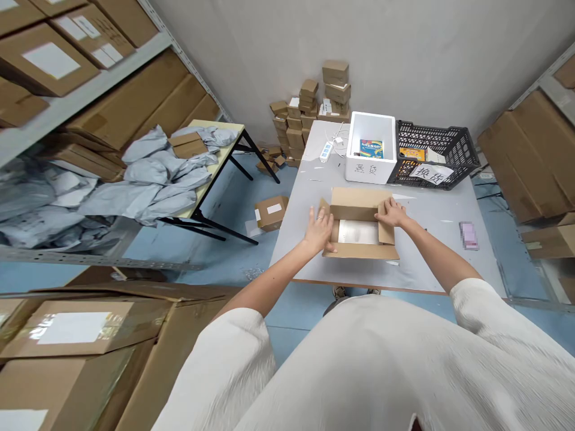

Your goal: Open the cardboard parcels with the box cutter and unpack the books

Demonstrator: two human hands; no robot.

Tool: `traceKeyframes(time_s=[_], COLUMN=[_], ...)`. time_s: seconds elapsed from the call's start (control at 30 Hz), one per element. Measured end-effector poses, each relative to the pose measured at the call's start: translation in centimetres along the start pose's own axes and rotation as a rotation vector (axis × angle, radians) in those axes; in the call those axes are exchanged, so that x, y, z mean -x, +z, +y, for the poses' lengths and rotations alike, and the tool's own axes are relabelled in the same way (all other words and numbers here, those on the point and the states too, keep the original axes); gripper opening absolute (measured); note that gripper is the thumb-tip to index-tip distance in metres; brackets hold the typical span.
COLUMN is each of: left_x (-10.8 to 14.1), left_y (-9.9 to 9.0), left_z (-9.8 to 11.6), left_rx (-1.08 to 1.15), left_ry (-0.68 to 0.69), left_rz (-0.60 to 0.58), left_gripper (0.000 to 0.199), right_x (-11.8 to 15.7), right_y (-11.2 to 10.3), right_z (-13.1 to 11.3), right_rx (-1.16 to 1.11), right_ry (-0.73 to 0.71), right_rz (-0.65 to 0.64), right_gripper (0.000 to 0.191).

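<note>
A grey-topped table (pixel 431 221) stands on a blue floor (pixel 245 191) before a pale wall (pixel 251 54). A metal shelving rack (pixel 112 78) with cartons is on the left, beside a cream-topped table (pixel 224 157) heaped with grey mailer bags (pixel 157 173).

The open cardboard box (pixel 354 213) sits near the front edge of the grey-topped table, between the hands. Its opening faces up, its long axis running left to right, roughly parallel to that edge. The far flap (pixel 357 196) leans away; the near flap (pixel 363 252) folds out toward the person. A flat white sheet (pixel 359 232) lies inside.

The right hand (pixel 392 213) is clamped on the right flap. The left hand (pixel 320 228) lies along the left side, fingers spread; whether it grips, I cannot tell.

Behind the box are one white foam box (pixel 386 170), one black plastic crate (pixel 462 155) and one power strip (pixel 326 151). One closed carton (pixel 272 214) rests on the floor.
</note>
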State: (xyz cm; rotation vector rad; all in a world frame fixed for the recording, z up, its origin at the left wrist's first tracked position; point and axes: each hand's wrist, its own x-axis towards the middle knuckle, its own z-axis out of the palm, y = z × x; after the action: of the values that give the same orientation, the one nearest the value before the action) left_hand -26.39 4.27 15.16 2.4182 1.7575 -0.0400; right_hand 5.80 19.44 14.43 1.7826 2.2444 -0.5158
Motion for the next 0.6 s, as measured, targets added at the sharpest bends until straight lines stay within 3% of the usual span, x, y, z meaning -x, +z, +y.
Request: traceKeyframes(time_s=[0.13,0.37,0.6], left_x=[0.2,-4.5,-7.6], left_y=[1.1,1.3,1.3], left_z=[-2.0,-3.4,-4.8], left_rx=[0.131,0.252,0.202], left_ry=[-0.041,0.025,0.052], left_rz=[-0.027,-0.184,-0.291], left_gripper=[0.146,0.151,0.154], right_x=[0.9,1.8,3.9], right_y=[-0.2,-0.5,0.3], right_z=[0.9,2.9,8.3], right_rx=[-0.081,-0.215,-0.473], right_ry=[-0.042,-0.071,-0.054], right_rz=[0.007,0.034,0.224], right_gripper=[0.086,0.078,0.070])
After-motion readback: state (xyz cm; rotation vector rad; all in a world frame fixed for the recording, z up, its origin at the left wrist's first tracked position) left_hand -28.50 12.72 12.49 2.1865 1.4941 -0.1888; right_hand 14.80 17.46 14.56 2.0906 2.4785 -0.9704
